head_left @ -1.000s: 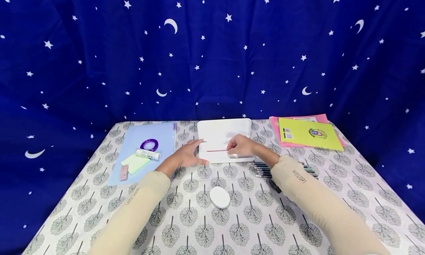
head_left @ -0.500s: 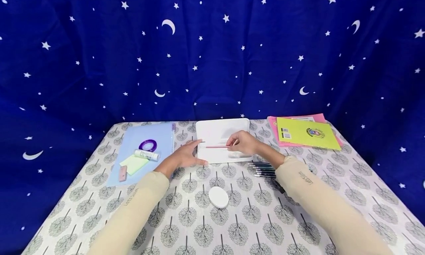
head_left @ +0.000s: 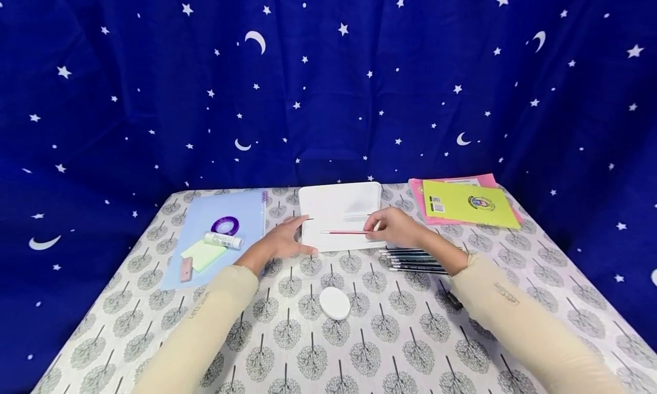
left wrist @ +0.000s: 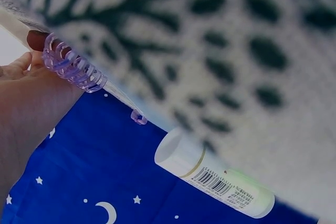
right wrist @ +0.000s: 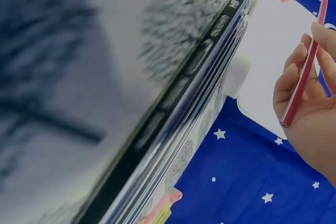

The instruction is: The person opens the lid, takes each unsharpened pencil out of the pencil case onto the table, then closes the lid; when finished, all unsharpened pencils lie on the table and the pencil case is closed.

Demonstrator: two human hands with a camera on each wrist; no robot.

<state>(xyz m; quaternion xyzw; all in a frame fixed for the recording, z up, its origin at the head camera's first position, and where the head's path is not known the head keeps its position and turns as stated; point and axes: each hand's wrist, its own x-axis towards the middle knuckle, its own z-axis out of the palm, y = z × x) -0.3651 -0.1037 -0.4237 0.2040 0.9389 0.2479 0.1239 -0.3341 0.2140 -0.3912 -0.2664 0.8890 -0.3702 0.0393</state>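
Observation:
My right hand [head_left: 395, 227] pinches a red pencil [head_left: 345, 232] between thumb and fingers, over the right part of a white, shallow rectangular case [head_left: 328, 203] with rounded corners. In the right wrist view the red pencil [right wrist: 304, 77] lies slanted across the fingers. My left hand [head_left: 284, 238] is spread at the left edge of the case, with the thumb by its front corner and the fingertips at its side. The left wrist view shows only part of my left hand [left wrist: 37, 98]. Several dark pencils [head_left: 413, 260] lie in a row under my right forearm.
A blue spiral notebook [head_left: 205, 211] at left bears a purple tape roll [head_left: 224, 226], a glue stick [head_left: 223, 240], pale green notes [head_left: 202, 254] and a pink eraser [head_left: 186, 269]. A white oval object [head_left: 335, 303] lies in front. Yellow-green [head_left: 467, 203] and pink books [head_left: 416, 191] lie at right.
My right hand has moved the red pencil slightly away from me, then to the right and a little nearer. The left hand has stayed at the case's edge.

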